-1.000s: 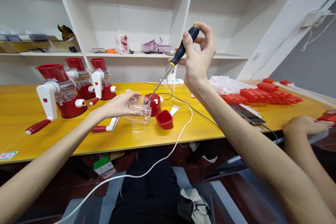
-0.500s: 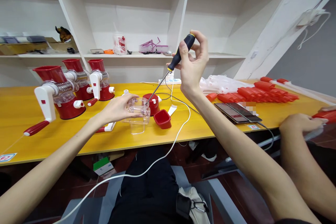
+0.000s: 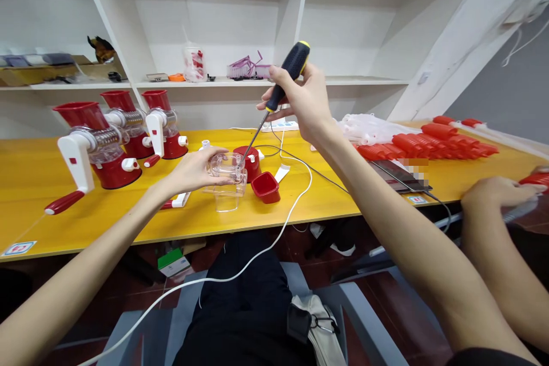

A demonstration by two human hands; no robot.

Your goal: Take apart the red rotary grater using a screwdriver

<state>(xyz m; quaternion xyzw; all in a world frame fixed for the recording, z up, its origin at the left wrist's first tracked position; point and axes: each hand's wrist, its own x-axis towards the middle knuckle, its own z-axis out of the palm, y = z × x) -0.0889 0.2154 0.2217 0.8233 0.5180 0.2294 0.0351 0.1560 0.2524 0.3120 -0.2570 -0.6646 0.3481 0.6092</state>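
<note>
My left hand (image 3: pixel 194 171) grips a clear plastic housing (image 3: pixel 227 180) that stands on the yellow table (image 3: pixel 128 217). My right hand (image 3: pixel 302 100) holds a black-and-yellow-handled screwdriver (image 3: pixel 274 97) slanted down to the left, with its tip in the top of the clear housing. A round red part (image 3: pixel 251 161) stands just behind the housing. To the right of the housing lies a small red square cup (image 3: pixel 266 187).
Three assembled red-and-white crank grinders (image 3: pixel 100 146) stand at the left. A white cable (image 3: pixel 295 194) runs off the table front. Red parts (image 3: pixel 433 144) and clear bags lie at the right beside a phone (image 3: pixel 398 174). Another person's hand (image 3: pixel 497 197) rests at the right edge. Shelves rise behind.
My right hand has closed its fingers round the screwdriver handle and tilted it a little. The left hand and the housing have stayed in place.
</note>
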